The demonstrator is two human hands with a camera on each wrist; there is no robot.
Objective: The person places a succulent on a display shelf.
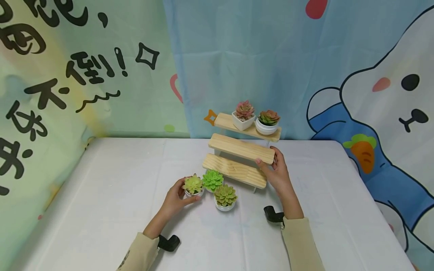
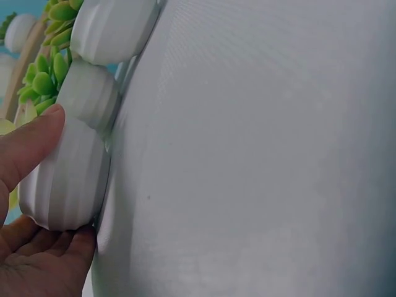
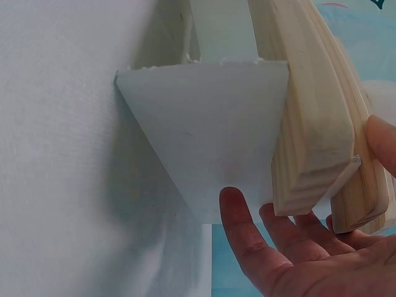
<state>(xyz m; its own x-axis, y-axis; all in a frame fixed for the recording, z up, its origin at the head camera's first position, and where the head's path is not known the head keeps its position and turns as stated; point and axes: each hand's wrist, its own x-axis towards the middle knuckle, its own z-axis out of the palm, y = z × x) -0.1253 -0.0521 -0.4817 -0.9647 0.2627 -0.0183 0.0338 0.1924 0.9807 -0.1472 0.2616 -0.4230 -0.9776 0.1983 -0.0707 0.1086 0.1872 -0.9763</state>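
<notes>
My left hand (image 1: 173,203) holds the white pot of a yellow-green succulent (image 1: 193,184), thumb on one side and fingers curled round the other. In the left wrist view this ribbed pot (image 2: 65,179) stands low against the white cloth. A bright green succulent (image 1: 213,180) and a third green one (image 1: 225,196) stand right beside it. My right hand (image 1: 280,175) grips the right end of a three-tier wooden stand (image 1: 240,147) at its middle shelf. The right wrist view has its fingers (image 3: 244,229) under the shelf ends, by the white side panel (image 3: 213,130).
On the top shelf sit a pink succulent (image 1: 244,111) in a white pot and a red-green succulent (image 1: 268,122) in a round white pot. A white cloth (image 1: 101,210) covers the table. Behind it hangs a printed curtain (image 1: 257,49). Black wrist cameras (image 1: 169,243) stick out from both sleeves.
</notes>
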